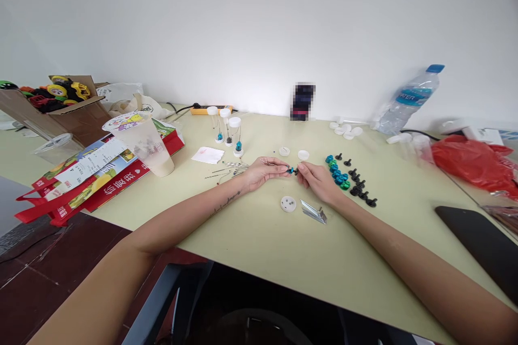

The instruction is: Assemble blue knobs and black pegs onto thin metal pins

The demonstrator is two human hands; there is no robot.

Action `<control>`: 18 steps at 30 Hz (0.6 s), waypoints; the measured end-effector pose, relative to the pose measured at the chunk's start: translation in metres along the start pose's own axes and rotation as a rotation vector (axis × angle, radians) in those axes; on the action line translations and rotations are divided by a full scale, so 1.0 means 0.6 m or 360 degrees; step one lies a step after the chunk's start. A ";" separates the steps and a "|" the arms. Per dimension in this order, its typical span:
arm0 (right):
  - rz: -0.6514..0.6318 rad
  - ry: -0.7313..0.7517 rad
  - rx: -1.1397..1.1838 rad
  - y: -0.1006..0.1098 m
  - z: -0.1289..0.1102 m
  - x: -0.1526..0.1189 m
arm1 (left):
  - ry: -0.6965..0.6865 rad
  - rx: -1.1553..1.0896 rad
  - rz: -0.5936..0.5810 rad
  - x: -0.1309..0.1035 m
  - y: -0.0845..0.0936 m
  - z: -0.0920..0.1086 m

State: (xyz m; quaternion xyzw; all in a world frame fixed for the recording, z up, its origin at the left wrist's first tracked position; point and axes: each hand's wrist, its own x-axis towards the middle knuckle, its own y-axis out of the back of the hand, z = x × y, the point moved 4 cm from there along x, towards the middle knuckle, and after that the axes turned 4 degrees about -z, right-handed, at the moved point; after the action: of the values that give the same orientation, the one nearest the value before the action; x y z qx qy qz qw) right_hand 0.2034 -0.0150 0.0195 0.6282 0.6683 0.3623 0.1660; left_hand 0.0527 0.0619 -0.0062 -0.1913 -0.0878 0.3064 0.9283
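In the middle of the table, my left hand (261,173) pinches a small shiny blue part (291,171), and a thin pale wire or cord runs over its fingers. My right hand (316,179) meets it from the other side, its thumb and fingers closed on a small black piece (296,172) touching the blue part. Below the hands lie a round white dish (288,204) with small dark bits and a bundle of metal pins (313,212). Beside my right hand are blue and green parts (339,175) and black stemmed pieces (358,183). Thin metal rods (232,168) lie near my left wrist.
Three capped clear tubes (234,137) stand at the back left, near a paper scrap (208,155). A drink cup (148,145) leans on a red bag (101,199). White caps (347,131), a water bottle (413,99), a red plastic bag (473,164) and a dark phone (477,242) are rightward.
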 end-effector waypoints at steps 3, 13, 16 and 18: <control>-0.0094 0.0027 -0.0024 -0.004 -0.002 0.002 | -0.0004 -0.0005 -0.0003 0.000 -0.001 0.000; 0.0063 0.0035 0.0042 -0.003 0.002 0.001 | 0.0057 -0.0019 0.0085 -0.001 0.004 -0.003; 0.0054 0.0023 0.0016 -0.002 0.000 0.001 | 0.0031 -0.0017 0.0079 -0.001 0.003 -0.002; -0.0005 0.0007 -0.0011 -0.002 -0.002 0.001 | 0.0004 -0.0017 0.0057 -0.001 0.003 -0.001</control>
State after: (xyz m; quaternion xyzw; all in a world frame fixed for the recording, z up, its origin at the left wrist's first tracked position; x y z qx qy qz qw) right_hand 0.2015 -0.0147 0.0198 0.6258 0.6683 0.3658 0.1671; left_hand 0.0518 0.0627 -0.0075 -0.1981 -0.0848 0.3223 0.9218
